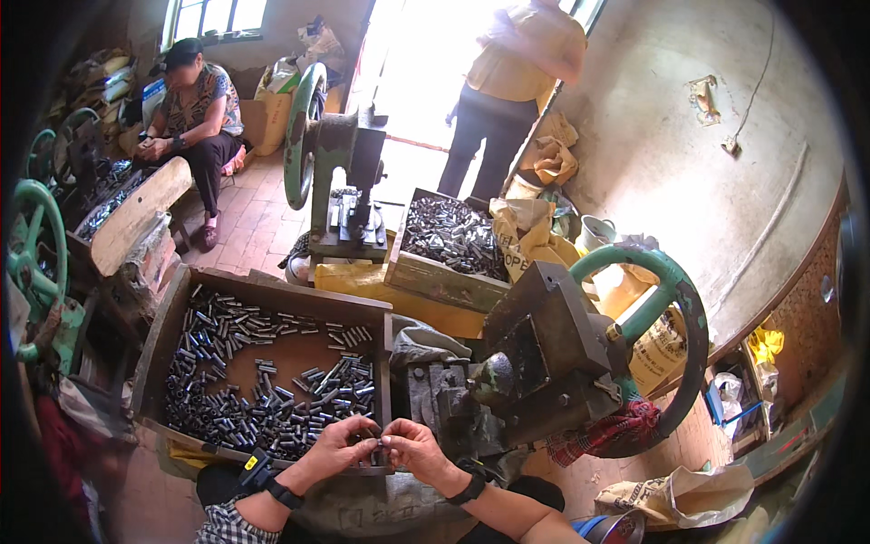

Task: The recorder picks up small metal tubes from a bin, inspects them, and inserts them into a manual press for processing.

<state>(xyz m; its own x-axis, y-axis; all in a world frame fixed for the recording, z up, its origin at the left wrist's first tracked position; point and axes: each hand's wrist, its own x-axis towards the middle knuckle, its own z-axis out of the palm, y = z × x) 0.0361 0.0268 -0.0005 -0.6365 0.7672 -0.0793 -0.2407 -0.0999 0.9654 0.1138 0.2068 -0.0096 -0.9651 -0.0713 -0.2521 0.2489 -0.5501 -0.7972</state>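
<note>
My left hand [337, 451] and my right hand [419, 453] meet fingertip to fingertip over the near right corner of a wooden tray [383, 399]. Both are closed in a pinch. What sits between the fingertips is too small and covered to make out. Inside the tray lie many short shiny metal tubes [195, 381], heaped along the left and near sides, with the brown bottom showing in the middle. Just right of the tray stands a dark metal hand press [548, 340] with a green handwheel [675, 286], close to my right hand.
Beyond the tray stands another press [349, 154] beside a wooden box [444, 288] full of small metal pieces. A seated person [199, 113] works at far left; another person [507, 100] stands by the doorway. Sacks [698, 497] lie at lower right. A green wheel [36, 263] rises at left.
</note>
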